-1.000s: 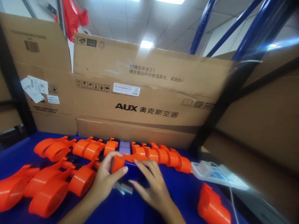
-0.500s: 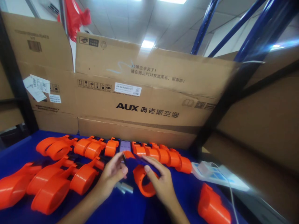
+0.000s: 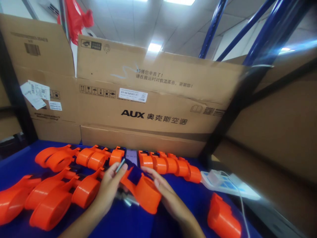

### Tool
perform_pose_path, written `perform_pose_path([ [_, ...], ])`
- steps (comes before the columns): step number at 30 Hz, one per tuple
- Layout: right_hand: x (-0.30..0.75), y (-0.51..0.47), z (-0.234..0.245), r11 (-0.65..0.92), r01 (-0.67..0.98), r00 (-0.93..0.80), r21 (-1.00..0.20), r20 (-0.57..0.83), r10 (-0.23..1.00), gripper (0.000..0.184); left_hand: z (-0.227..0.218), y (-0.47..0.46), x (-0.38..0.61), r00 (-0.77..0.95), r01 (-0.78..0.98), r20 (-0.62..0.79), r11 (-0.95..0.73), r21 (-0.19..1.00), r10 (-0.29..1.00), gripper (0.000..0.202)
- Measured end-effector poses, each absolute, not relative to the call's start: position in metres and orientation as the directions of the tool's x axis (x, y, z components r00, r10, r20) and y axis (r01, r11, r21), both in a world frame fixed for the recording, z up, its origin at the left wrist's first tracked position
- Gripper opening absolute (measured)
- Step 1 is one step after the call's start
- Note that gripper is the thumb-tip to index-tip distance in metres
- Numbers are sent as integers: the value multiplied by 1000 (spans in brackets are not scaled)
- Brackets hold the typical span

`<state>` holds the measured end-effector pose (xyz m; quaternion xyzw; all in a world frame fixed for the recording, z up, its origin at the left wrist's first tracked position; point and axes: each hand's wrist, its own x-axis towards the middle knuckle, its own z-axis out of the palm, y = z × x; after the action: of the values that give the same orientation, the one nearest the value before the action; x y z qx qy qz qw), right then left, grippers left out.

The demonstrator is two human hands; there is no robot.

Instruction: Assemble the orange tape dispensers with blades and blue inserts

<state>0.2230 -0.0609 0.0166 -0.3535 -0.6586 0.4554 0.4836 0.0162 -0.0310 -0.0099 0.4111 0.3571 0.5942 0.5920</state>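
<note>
carton opened out as a back wall, aux print facing me. blue table: rings in rows left and right, phone between, power strip right, plug on it. my left hand is closed on a pin, my right hand grips the orange part, between both hands above loose pins. rack post right, ceiling light overhead.

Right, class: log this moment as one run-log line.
left hand: holds metal rod | right hand: holds orange ring-ended part | metal pieces: on blue surface | phone: beyond hands
</note>
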Motion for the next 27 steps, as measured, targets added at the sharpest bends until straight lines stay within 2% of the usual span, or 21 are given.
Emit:
perform_pose_path([
  [2,223,-62,19,410,30,-342,-911,376,861,57,-9,-30,17,-28,-429,17,-28,903,999,35],
  [4,223,-60,18,467,51,-321,-883,428,845,62,-8,-30,17,-75,-448,-22,-14,894,997,38],
  [9,225,-50,12,474,156,-65,-867,470,881,36,-8,-29,17,-3,-480,-59,50,876,998,44],
  [11,226,-49,12,470,163,-44,-868,469,882,33,-11,-28,18,28,-467,-59,65,882,998,46],
  [17,223,-52,8,508,212,-106,-835,497,861,48,-15,-27,17,7,-447,-38,37,894,999,55],
  [23,232,-44,10,511,246,168,-824,556,814,41,-17,-28,19,191,-306,-9,68,950,981,63],
  [27,238,-41,15,480,254,260,-839,538,802,40,-23,-28,20,286,-262,35,43,964,957,66],
])
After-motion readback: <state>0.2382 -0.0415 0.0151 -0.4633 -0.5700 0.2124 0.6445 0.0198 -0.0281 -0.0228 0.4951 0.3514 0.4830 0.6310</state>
